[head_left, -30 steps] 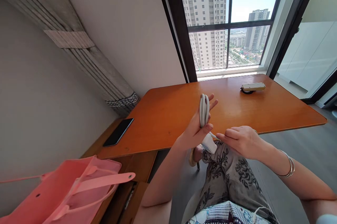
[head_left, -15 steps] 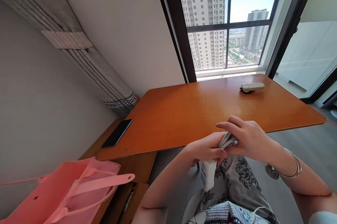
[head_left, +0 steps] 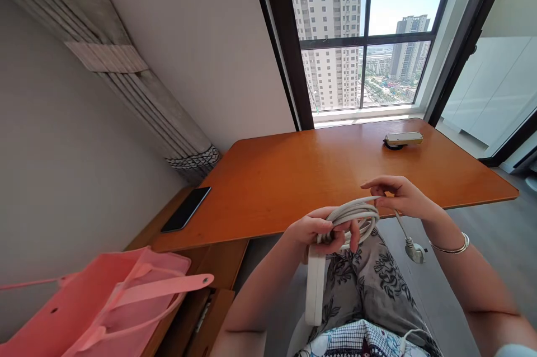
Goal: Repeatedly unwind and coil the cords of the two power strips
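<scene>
My left hand (head_left: 321, 231) is closed around a coiled white cable (head_left: 354, 211), with the loops sticking out to the right of the fingers. Below that hand hangs a white power strip (head_left: 314, 290), held close to upright over my lap. My right hand (head_left: 398, 196) pinches a strand of the cable at the coil's right side. From there the cable's end drops down, and a plug (head_left: 414, 250) dangles under the right hand, in front of the wrist with the bangle. Both hands are above my lap at the near edge of the table.
A wooden table (head_left: 277, 178) stretches ahead to the window. A second power strip (head_left: 403, 139) with a dark cord lies near its far right corner. At the left are a dark phone (head_left: 187, 210) and a pink bag (head_left: 96, 301). A gathered curtain (head_left: 168, 116) hangs beside the wall.
My right hand has moved right and up, away from the left hand, drawing out a strand. The coil and dangling plug now show plainly. The power strip has swung more upright.
</scene>
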Action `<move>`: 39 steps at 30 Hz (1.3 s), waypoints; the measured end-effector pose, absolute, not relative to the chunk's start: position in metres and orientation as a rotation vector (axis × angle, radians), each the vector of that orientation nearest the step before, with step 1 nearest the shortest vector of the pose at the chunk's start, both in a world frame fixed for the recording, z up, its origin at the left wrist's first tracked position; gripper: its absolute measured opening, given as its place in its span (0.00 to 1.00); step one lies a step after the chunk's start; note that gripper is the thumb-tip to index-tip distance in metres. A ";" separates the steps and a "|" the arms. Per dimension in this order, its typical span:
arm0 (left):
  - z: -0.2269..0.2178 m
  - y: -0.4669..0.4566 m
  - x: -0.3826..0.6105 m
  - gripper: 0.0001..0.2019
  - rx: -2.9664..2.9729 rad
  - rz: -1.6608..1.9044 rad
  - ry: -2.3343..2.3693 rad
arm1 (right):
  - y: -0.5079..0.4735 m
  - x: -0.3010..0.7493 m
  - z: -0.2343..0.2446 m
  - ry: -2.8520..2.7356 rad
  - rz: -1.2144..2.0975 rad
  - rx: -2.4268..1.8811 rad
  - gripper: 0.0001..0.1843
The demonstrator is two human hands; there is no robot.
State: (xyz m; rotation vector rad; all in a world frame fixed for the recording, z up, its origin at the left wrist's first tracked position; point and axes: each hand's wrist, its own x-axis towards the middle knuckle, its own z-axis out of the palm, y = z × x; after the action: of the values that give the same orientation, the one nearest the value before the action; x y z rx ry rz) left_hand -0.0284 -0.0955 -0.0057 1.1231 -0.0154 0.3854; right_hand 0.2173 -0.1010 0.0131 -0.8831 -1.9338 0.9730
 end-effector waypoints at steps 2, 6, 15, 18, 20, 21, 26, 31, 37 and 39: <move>-0.008 -0.096 -0.031 0.20 1.008 0.503 -0.093 | -0.097 0.209 -0.003 -1.804 0.982 -0.903 0.25; -0.006 -0.091 -0.028 0.19 0.929 0.739 -0.128 | -0.098 0.181 -0.038 -1.672 1.019 -0.948 0.26; 0.001 -0.082 -0.009 0.19 1.070 1.091 0.056 | -0.113 0.141 -0.055 -1.119 1.507 -0.629 0.29; -0.004 -0.083 -0.007 0.20 1.108 1.108 0.107 | -0.112 0.135 -0.053 -0.906 1.621 -0.568 0.29; -0.009 -0.084 -0.005 0.22 1.109 1.143 0.137 | -0.111 0.133 -0.052 -0.821 1.663 -0.559 0.28; -0.012 -0.085 -0.003 0.23 1.106 1.164 0.154 | -0.111 0.132 -0.052 -0.790 1.675 -0.557 0.27; -0.024 -0.092 0.005 0.25 1.108 1.246 0.254 | -0.112 0.133 -0.048 -0.677 1.670 -0.590 0.27; -0.027 -0.091 0.009 0.21 1.108 1.244 0.310 | -0.107 0.137 -0.042 -0.649 1.480 -0.682 0.30; -0.021 -0.088 0.009 0.20 0.963 1.221 0.265 | -0.102 0.151 -0.047 -0.863 1.523 -0.807 0.33; -0.018 -0.088 0.007 0.21 0.919 1.231 0.256 | -0.103 0.158 -0.047 -0.974 1.555 -0.826 0.31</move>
State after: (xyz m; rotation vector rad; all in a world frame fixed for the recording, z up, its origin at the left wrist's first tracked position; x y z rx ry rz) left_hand 0.0072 -0.0885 -0.0183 0.9192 0.2559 1.2314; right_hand 0.1584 -0.1030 -0.0474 -0.8265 -0.9744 1.5546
